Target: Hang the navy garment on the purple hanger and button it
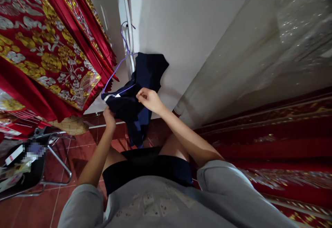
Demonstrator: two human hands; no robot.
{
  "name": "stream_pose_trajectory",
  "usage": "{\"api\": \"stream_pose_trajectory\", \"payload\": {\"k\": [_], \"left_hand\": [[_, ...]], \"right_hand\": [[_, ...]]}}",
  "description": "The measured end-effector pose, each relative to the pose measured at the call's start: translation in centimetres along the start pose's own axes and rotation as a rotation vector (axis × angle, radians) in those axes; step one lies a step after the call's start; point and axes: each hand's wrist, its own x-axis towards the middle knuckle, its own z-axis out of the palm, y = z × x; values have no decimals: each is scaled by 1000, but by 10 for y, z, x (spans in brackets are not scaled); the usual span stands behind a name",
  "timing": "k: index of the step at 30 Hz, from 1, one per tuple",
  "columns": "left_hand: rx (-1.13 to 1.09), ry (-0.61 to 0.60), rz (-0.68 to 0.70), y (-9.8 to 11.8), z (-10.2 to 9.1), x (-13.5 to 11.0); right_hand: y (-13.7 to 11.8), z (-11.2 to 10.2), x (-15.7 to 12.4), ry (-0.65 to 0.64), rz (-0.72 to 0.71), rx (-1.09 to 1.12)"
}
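A dark navy garment (pixel 149 70) hangs in folds from a thin purple wire hanger (pixel 116 69). The hanger's hook sits high on a white upright bar (pixel 129 30). My left hand (pixel 109 118) grips the garment's lower left edge, close to a small white tag (pixel 117 96); its fingertips are partly hidden by the cloth. In front of the garment's middle, my right hand (pixel 149 100) is closed, thumb against curled fingers, at the fold beside the hanger's lower end. Whatever lies between those fingers is too small to make out.
Red cloth with gold and silver embroidery (pixel 55 60) hangs at upper left. A folding chair (pixel 58 158) holding assorted items stands below it on red floor tiles (pixel 83 152). Clear plastic sheeting (pixel 246 58) covers the right side, above more red embroidered cloth (pixel 282 145).
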Motion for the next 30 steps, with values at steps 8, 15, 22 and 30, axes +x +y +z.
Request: {"api": "stream_pose_trajectory", "payload": {"k": [8,15,22,30], "left_hand": [[214,-382,132,19,17,-24],[-11,-229,185,30,52,-16],[359,-836,117,32,27,-23],[772,-867,90,36,-33,-25]], "right_hand": [[18,36,-14,-285,-224,1],[15,32,-12,-176,-25,194],[-19,-24,-3,-523,-228,118],[26,-39,70,115,-155,-125]]}}
